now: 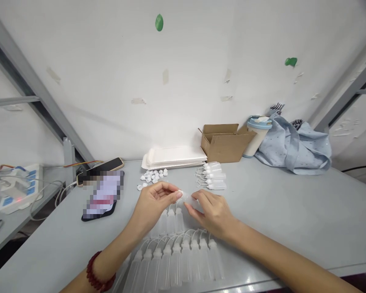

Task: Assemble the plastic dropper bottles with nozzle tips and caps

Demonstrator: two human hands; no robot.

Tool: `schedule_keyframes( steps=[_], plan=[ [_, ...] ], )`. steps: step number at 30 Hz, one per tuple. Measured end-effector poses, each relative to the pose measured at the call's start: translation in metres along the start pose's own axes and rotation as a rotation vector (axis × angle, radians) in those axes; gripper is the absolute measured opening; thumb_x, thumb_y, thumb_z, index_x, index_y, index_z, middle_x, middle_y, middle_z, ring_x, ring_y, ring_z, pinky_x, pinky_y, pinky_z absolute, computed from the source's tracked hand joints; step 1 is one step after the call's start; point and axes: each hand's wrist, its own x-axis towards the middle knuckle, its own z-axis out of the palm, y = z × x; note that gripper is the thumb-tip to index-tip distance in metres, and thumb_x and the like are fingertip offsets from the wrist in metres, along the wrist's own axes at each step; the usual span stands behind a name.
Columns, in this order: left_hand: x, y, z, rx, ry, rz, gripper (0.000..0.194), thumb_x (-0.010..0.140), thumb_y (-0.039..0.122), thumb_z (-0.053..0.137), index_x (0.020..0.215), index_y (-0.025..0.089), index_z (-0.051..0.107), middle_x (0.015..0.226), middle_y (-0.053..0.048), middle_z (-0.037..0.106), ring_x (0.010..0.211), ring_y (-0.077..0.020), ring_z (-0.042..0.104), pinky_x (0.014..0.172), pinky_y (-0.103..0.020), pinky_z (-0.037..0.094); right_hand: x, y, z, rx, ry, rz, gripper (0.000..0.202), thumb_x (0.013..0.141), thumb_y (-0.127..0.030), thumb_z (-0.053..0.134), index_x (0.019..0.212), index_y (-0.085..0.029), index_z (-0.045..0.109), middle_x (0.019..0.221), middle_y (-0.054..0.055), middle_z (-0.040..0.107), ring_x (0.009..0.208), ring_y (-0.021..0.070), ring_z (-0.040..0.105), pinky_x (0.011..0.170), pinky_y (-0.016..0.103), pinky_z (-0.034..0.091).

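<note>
Between my two hands is a small translucent plastic bottle [187,197], held above the desk. My left hand [162,198] pinches its white cap end between thumb and fingers. The bottle's body is gripped by my right hand [212,209], whose fingers partly hide it. Below my hands, several similar bottles [177,266] with thin curved spouts lie in rows. A smaller group of bottles [216,185] with bent spouts lies beyond my right hand. Loose white caps [154,176] are scattered past my left hand.
White flat packages [177,156] lie against the wall beside an open cardboard box [227,146]. A lidded cup [258,138] and a light blue bag [295,146] stand at the back right. To the left are two phones [103,195] and a power strip [21,191] with cables.
</note>
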Motion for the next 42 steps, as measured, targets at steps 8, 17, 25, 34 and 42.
schedule_keyframes(
  steps=[8,17,25,34,42],
  plan=[
    [0.001,0.006,-0.003,0.074,-0.049,-0.064,0.022,0.063,0.032,0.075,0.069,0.015,0.062,0.057,0.004,0.057,0.047,-0.0087,0.048,0.048,-0.022,0.043,0.003,0.003,-0.005,-0.114,-0.065,-0.188,0.013,0.093,-0.016,0.044,0.085,-0.014,0.054,0.07,0.007,0.064,0.061,0.0155,0.06,0.045,0.026,0.035],
    [0.003,-0.002,-0.006,0.032,-0.145,-0.099,0.022,0.074,0.036,0.068,0.075,0.015,0.06,0.054,0.006,0.052,0.048,-0.0078,0.046,0.053,-0.022,0.041,0.004,0.01,-0.009,-0.151,-0.118,-0.299,0.015,0.092,-0.008,0.041,0.098,-0.007,0.055,0.083,0.012,0.066,0.071,0.0183,0.062,0.056,0.027,0.045],
    [-0.001,-0.004,0.001,0.087,-0.111,0.049,0.022,0.073,0.034,0.068,0.072,0.017,0.053,0.063,0.004,0.054,0.054,-0.0102,0.052,0.054,-0.024,0.043,0.004,0.01,-0.008,0.139,-0.152,-0.08,0.019,0.096,-0.02,0.035,0.096,-0.013,0.053,0.078,0.009,0.062,0.068,0.0172,0.057,0.056,0.026,0.045],
    [-0.004,-0.007,0.001,0.109,-0.158,0.132,0.019,0.076,0.031,0.066,0.075,0.019,0.053,0.072,0.0,0.057,0.067,-0.0143,0.055,0.063,-0.026,0.046,0.012,0.008,-0.018,0.623,-0.377,0.386,0.026,0.095,-0.03,0.039,0.087,-0.016,0.06,0.067,0.002,0.057,0.059,0.0129,0.049,0.056,0.024,0.038],
    [-0.007,-0.004,0.0,0.217,-0.152,0.172,0.015,0.079,0.033,0.064,0.08,0.019,0.06,0.079,-0.002,0.062,0.073,-0.0164,0.058,0.068,-0.026,0.047,0.016,0.01,-0.015,0.97,-0.484,0.732,0.043,0.093,-0.045,0.038,0.063,-0.016,0.05,0.057,-0.004,0.04,0.051,0.0093,0.034,0.051,0.023,0.028]
  ],
)
